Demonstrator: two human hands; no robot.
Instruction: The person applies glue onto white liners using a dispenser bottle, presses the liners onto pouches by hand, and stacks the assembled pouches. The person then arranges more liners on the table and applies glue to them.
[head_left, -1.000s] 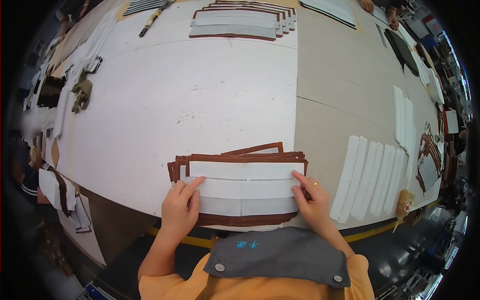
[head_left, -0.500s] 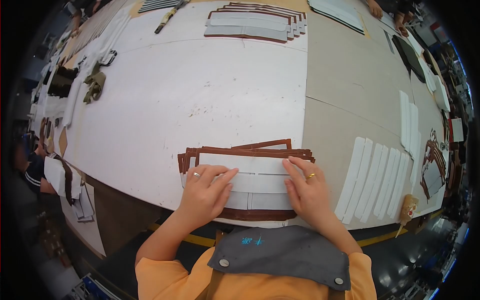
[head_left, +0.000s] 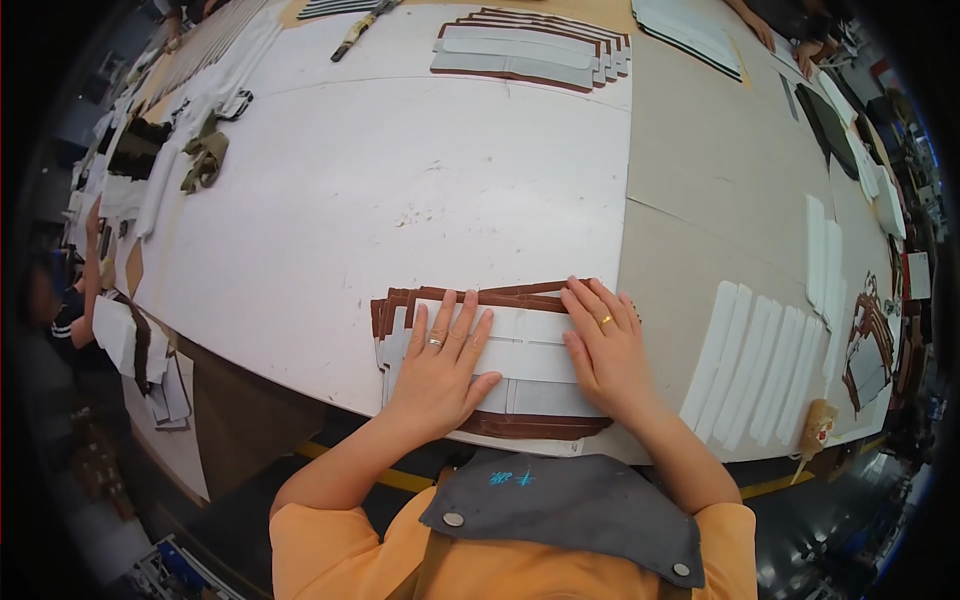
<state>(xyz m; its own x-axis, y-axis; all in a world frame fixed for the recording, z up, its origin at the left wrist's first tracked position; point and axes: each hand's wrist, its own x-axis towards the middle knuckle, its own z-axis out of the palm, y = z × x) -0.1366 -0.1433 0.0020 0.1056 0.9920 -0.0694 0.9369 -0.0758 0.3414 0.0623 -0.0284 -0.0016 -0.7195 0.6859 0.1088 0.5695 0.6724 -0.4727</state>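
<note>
A stack of brown-edged flat panels (head_left: 540,428) lies at the table's near edge, its layers slightly fanned at the upper left. Across the top panel lies a pale strip (head_left: 532,343) with a small slit line near its middle. My left hand (head_left: 442,358) rests flat on the strip's left part, fingers spread and pointing away from me. On the right end, my right hand (head_left: 607,338) lies with its fingers stretched over the strip and the brown upper edge. Both palms hide parts of the strip and panels beneath.
Several white strips (head_left: 757,368) lie in a row to the right, beside a small bottle with a pointed tip (head_left: 818,428). More brown-edged panels (head_left: 530,55) are fanned at the far side. A co-worker's hand (head_left: 806,57) is at the upper right.
My fingers have gone from bent at the strip's slit line to spread flat on it. Both hands have moved slightly farther up the panel. The whole view has shifted a little.
</note>
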